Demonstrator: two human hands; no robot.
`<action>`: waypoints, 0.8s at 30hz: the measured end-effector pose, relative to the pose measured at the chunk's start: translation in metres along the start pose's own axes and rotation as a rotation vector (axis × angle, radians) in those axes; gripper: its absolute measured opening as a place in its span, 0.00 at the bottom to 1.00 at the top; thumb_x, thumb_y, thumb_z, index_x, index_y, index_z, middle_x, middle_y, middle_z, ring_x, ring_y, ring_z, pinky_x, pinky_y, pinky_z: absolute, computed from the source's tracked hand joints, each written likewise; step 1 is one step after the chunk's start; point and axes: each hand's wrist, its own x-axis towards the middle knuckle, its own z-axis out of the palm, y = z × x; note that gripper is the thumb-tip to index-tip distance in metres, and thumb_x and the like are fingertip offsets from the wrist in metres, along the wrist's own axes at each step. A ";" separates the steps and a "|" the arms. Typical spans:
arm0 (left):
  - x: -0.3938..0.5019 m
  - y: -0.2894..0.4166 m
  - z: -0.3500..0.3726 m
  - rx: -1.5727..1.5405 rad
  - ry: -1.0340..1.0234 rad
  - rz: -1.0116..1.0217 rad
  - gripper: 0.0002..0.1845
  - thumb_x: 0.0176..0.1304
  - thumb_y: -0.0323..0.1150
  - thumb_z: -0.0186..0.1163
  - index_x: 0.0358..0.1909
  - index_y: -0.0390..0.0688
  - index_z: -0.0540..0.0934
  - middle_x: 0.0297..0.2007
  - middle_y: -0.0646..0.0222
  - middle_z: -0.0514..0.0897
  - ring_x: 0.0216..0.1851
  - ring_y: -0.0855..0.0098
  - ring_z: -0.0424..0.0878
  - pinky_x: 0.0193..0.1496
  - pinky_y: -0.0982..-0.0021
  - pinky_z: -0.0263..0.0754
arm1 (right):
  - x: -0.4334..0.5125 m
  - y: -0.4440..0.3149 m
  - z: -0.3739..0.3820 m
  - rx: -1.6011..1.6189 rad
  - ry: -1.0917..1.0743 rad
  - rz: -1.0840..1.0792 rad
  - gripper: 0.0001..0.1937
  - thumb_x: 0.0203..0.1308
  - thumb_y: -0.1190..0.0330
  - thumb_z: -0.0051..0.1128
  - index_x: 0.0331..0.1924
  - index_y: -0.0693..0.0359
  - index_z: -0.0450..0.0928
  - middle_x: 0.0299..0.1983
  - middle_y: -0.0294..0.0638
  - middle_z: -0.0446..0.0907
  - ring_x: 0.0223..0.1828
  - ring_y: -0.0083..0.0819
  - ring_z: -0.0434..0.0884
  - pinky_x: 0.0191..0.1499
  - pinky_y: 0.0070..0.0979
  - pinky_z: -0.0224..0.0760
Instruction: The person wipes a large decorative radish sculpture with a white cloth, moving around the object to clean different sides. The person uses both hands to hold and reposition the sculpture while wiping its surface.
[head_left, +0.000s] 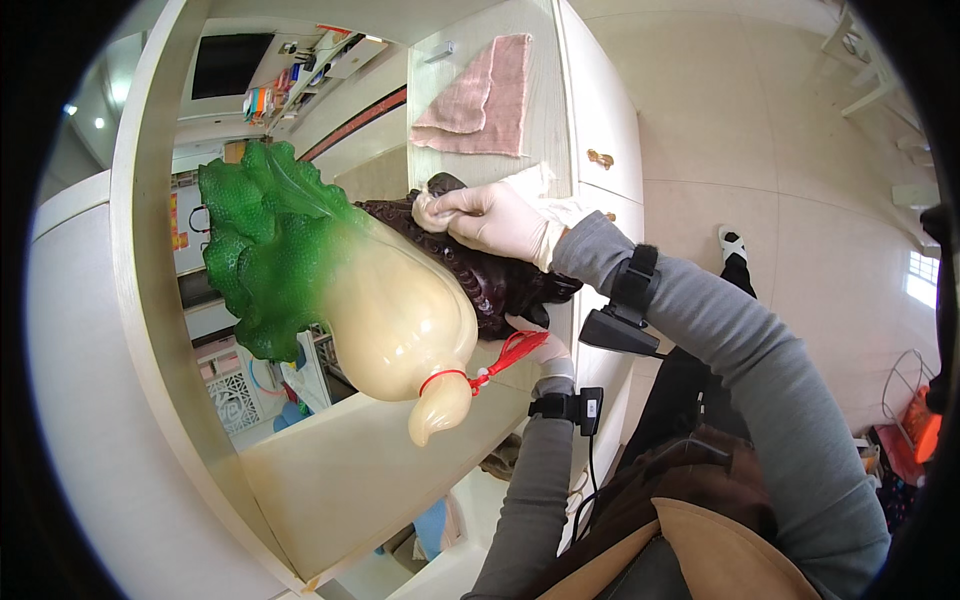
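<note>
A large ornamental cabbage, with green leaves and a glossy cream body, lies tilted in a white cabinet opening. Its dark carved stand is beside it, facing me. My right hand, in a thin white glove, pinches a white cloth against the stand's upper end. More of the cloth hangs out behind the hand. My left hand, also gloved, is at the stand's lower end; its fingers are mostly hidden by the stand and a red tassel tied around the cabbage's narrow tip.
A folded pink cloth lies on the cabinet top, near a small metal piece. White drawers with a gold-coloured handle face the tiled floor. Below the opening, a lower compartment holds a blue item.
</note>
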 end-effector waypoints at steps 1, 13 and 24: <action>0.001 0.004 -0.001 -0.001 0.001 -0.002 0.18 0.67 0.38 0.51 0.48 0.32 0.71 0.38 0.53 0.79 0.38 0.62 0.79 0.41 0.65 0.73 | 0.002 -0.001 0.001 -0.087 -0.027 -0.139 0.17 0.49 0.77 0.51 0.45 0.58 0.80 0.38 0.47 0.82 0.41 0.41 0.81 0.47 0.28 0.73; 0.009 0.000 0.008 -0.226 0.046 -0.095 0.18 0.68 0.37 0.49 0.49 0.31 0.71 0.43 0.52 0.79 0.42 0.62 0.78 0.45 0.66 0.72 | 0.022 -0.007 0.000 -0.444 -0.267 -0.625 0.20 0.48 0.80 0.50 0.48 0.56 0.76 0.39 0.42 0.79 0.40 0.45 0.75 0.46 0.33 0.70; 0.008 -0.007 0.005 -0.206 -0.096 -0.029 0.28 0.64 0.41 0.53 0.60 0.37 0.60 0.52 0.56 0.74 0.49 0.60 0.75 0.53 0.62 0.69 | 0.020 -0.009 0.010 -0.578 -0.325 -0.597 0.12 0.50 0.76 0.50 0.40 0.57 0.66 0.32 0.43 0.74 0.36 0.47 0.76 0.38 0.39 0.68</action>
